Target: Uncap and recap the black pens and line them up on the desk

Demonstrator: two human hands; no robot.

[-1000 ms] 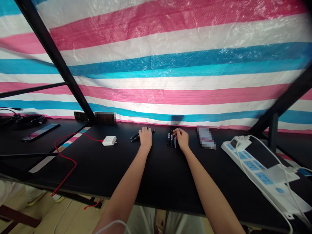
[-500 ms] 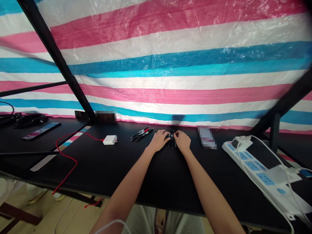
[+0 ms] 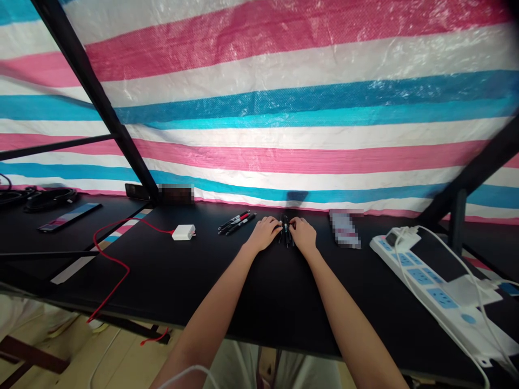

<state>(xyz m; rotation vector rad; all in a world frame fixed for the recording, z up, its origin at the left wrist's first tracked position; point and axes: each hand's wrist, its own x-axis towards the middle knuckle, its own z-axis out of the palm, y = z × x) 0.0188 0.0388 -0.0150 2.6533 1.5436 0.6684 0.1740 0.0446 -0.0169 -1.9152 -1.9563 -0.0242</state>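
Note:
Far back on the black table [image 3: 251,292], both of my hands meet around a small bundle of dark pens [image 3: 286,231]. My left hand [image 3: 265,234] presses its curled fingers against the bundle's left side. On the other side my right hand [image 3: 303,234] does the same, fingers curled onto the pens. A second group of pens [image 3: 236,221], black with one red, lies loose to the left of my left hand, untouched.
A white charger [image 3: 183,232] with a red cable [image 3: 106,254] lies left of the pens. A phone [image 3: 67,216] rests on the far left table. A white power strip [image 3: 438,286] with cords fills the right side. A striped tarp hangs behind.
My left hand left the loose pens on the left and moved right to the dark bundle, where it now faces my right hand. The right hand barely moved.

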